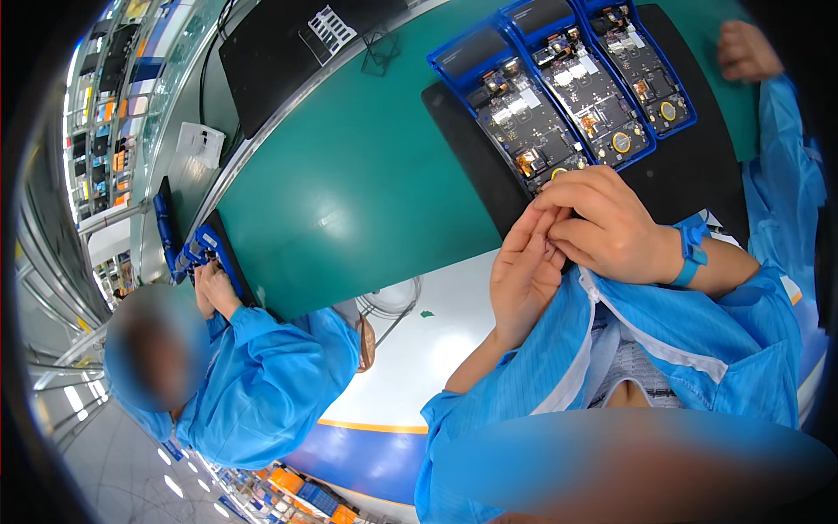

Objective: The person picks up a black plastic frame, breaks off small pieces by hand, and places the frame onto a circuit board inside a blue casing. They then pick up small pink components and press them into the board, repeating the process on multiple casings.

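Observation:
My left hand [526, 278] and my right hand [608, 225] meet in front of my chest. The fingertips of both are pinched together, and whatever lies between them is too small or hidden to make out. A blue band [692, 257] circles my right wrist. Just beyond my hands, three blue trays [650, 150] stand side by side on a black mat [460, 140]. Each carries a dark circuit board [587, 87] with silver parts and a round yellow-rimmed piece. My fingers partly cover the near end of the leftmost board [526, 131].
A green work surface [349, 201] stretches away to the left. At its left end a co-worker in blue [262, 384] handles a blue tray [229, 262]. Another person's hand [748, 52] reaches in at far right. A white slotted piece [332, 31] lies on a black panel [271, 61].

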The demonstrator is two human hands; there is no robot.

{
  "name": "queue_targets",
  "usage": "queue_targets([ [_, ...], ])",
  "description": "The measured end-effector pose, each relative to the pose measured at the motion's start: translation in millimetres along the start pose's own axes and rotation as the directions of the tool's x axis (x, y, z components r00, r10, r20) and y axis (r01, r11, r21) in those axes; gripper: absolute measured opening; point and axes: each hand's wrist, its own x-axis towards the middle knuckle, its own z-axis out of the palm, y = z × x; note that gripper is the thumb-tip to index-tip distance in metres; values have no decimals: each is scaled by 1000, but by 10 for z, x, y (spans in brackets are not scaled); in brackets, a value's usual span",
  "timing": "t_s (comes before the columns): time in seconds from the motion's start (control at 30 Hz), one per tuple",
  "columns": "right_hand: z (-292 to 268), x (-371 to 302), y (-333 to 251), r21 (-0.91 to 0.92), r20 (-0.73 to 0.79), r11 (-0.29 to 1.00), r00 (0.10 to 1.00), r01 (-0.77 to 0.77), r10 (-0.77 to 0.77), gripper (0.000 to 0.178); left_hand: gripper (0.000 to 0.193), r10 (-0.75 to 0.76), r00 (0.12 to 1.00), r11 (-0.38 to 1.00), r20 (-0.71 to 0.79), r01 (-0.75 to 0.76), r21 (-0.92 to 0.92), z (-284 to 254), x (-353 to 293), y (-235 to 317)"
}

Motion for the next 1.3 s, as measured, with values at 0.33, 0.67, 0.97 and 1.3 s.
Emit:
queue_targets([
  [0.33,-28,-22,15,-50,-40,997,998,-58,57,14,41,-19,999,999,-32,20,40,-33,21,-23],
  [0.67,-41,-33,14,-19,9,1000,1000,-13,13,17,45,-33,999,998,23,34,-51,-21,34,-23],
  [0.97,-30,-33,34,15,-42,1000,999,-27,28,16,37,5,1000,1000,-6,-5,2,52,11,-63],
  [1.3,-73,-29,-20,-85,-97,995,994,-56,48,16,26,-3,998,997,62,7,-71,-139,25,-132],
])
